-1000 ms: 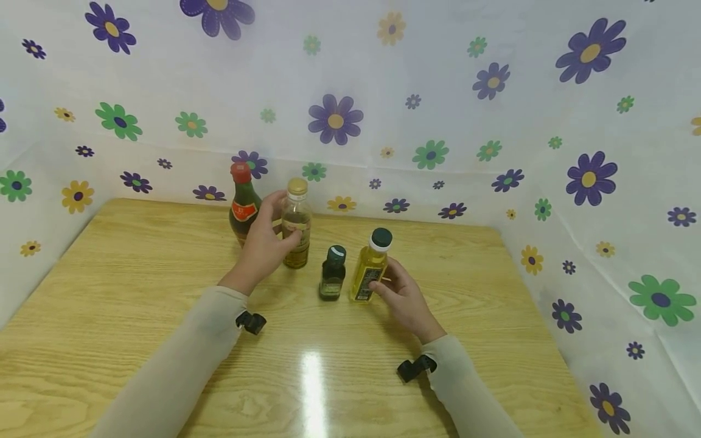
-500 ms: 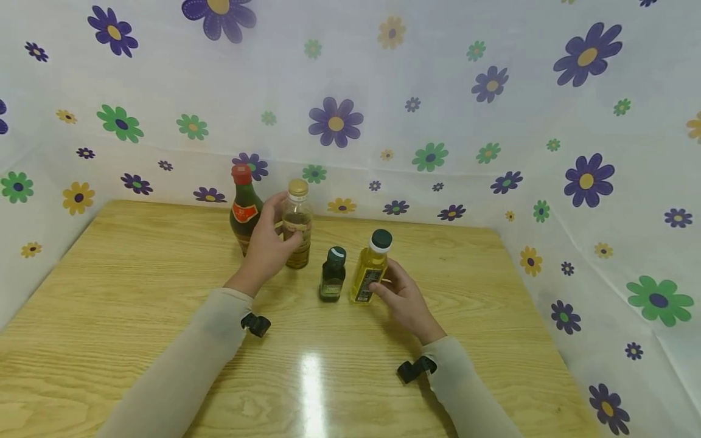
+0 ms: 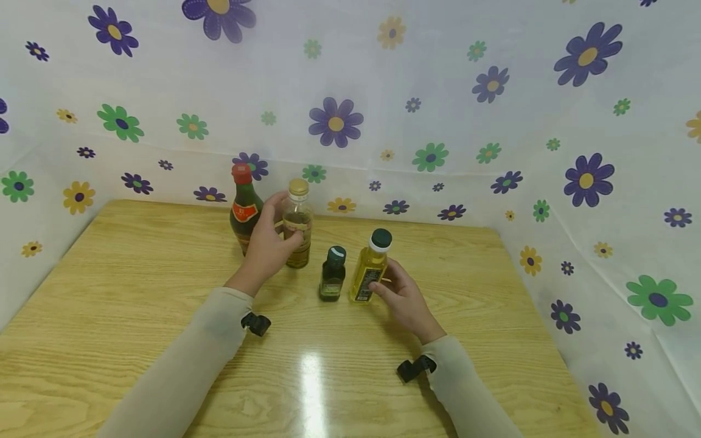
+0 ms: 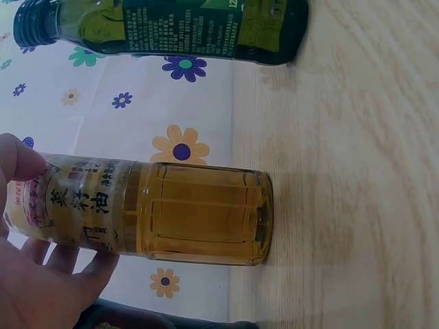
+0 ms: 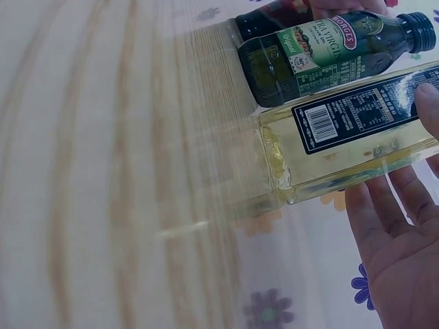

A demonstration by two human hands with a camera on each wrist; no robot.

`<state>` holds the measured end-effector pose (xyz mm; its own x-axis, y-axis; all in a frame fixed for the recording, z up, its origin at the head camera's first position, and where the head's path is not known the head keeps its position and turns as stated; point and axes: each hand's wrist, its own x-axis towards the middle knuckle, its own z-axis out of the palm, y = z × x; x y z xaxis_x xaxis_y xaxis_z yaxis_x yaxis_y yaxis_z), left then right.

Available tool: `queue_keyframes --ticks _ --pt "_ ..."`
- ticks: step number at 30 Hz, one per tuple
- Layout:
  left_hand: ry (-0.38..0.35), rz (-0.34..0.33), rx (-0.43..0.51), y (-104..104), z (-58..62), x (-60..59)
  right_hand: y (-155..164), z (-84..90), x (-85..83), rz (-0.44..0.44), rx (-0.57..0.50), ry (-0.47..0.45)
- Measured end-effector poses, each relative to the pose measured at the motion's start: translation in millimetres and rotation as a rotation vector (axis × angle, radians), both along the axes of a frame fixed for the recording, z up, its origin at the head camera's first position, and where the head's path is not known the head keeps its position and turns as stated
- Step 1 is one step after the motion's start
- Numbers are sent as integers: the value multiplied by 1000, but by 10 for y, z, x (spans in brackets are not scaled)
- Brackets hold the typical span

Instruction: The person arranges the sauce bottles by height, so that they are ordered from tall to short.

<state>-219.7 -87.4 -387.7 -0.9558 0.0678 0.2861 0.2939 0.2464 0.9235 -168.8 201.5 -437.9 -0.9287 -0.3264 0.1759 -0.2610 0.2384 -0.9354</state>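
Note:
My left hand (image 3: 266, 244) grips a clear oil bottle (image 3: 298, 240) with a gold cap, thumb on the near side and fingers behind. Its amber contents and paper label show in the left wrist view, where the bottle (image 4: 199, 212) stands upright on the wood. My right hand (image 3: 406, 301) holds a square bottle of yellow oil (image 3: 366, 277) with a dark green cap, thumb on its dark label. Between these two stands a small dark green olive oil bottle (image 3: 331, 280), untouched. Left of my left hand is a taller green bottle (image 3: 244, 210) with a red cap, partly hidden by that hand.
All the bottles stand on a wooden table (image 3: 339, 365). Behind and to the right hangs a white flower-print cloth (image 3: 372, 79). A black wrist camera (image 3: 256, 324) sits on the left sleeve, another camera (image 3: 416, 368) on the right.
The left forearm has shifted slightly right since one second ago, with the hand still around its bottle. The view has tipped a little; the bottles keep their places.

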Motion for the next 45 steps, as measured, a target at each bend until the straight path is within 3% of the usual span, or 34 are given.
queue_keyframes --ticks 4,10,17,21,28,32,35,41,43,45 --pt "12 -1 13 -40 -211 -151 -24 84 36 3 9 -3" --pt "26 -8 -3 -39 -228 -167 -18 91 36 -4 13 -12" --pt "115 12 -75 -17 -206 -105 -12 106 40 -9 20 -13" --pt "145 22 -89 -19 -148 -1 -16 120 48 -16 25 -22" --pt "166 9 -90 -128 -19 338 -10 126 58 -16 22 -28" --pt "226 49 -88 -245 123 481 -13 120 60 -17 21 -27" --pt "280 103 -74 -337 192 523 -19 114 62 -15 19 -21" --pt "375 235 -42 -553 159 453 -33 113 59 -15 29 -16" --pt "367 263 -38 -654 89 386 -35 116 57 -19 35 -25" --pt "312 268 -38 -774 -6 288 -36 118 55 -21 37 -31"
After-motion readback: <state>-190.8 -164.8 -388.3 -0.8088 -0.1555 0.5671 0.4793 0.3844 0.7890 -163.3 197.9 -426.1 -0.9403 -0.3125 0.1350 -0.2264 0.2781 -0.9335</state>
